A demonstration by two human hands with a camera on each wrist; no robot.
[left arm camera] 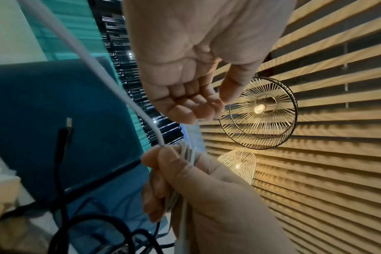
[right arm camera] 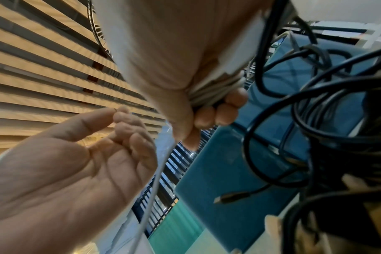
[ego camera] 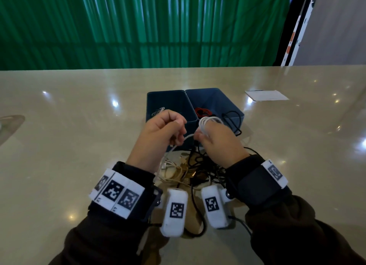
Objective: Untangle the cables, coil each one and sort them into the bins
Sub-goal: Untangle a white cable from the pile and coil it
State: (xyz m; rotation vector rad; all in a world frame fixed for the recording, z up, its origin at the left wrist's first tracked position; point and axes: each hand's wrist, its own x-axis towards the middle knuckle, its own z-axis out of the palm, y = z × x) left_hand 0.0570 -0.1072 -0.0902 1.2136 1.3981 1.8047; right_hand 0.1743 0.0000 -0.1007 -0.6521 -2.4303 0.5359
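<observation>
Table (ego camera: pixel 79 126): a pale, glossy top that carries everything else; ceiling lights glint on it.
Bins: two blue bins stand side by side at the middle of the table, touching along one wall. The left bin (ego camera: pixel 158 98) holds a small white bundle. The right bin (ego camera: pixel 223 100) holds a red cable (ego camera: pixel 203 111), and a black cable (ego camera: pixel 234 122) loops over its near corner.
Tangle (ego camera: pixel 198 169): black, white and beige cables lie knotted on the table just in front of the bins, below and between the two wrists.
Right hand (ego camera: pixel 219 144): raised over the tangle, fingers curled round a coil of white cable (ego camera: pixel 208 124); several turns wrap the fingers. The right wrist view shows the turns pressed between thumb base and fingertips (right arm camera: pixel 226 110).
Left hand (ego camera: pixel 162 134): raised just beside the right one, fingers curled. The free run of the white cable passes under it from the coil down to the tangle. The left wrist view shows thumb and forefinger tips together, but whether they actually pinch the strand cannot be told.
Paper (ego camera: pixel 266 95): a white sheet lies flat, to the right of the bins and well apart from them.
</observation>
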